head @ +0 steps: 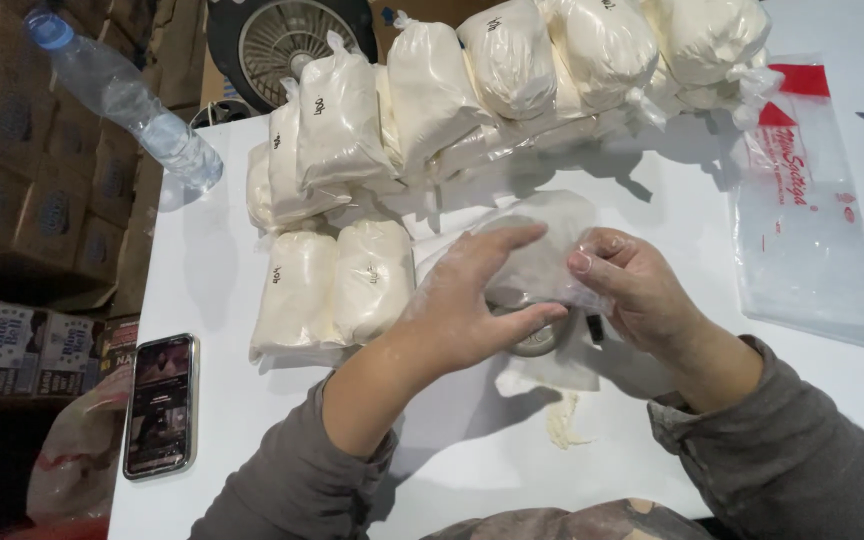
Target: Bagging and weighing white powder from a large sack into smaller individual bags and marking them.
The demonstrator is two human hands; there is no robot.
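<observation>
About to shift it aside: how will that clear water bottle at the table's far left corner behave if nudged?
The water bottle lies on its side, so it would probably roll. It reaches past the table edge and might drop. Its thin clear plastic likely dents easily.
</observation>
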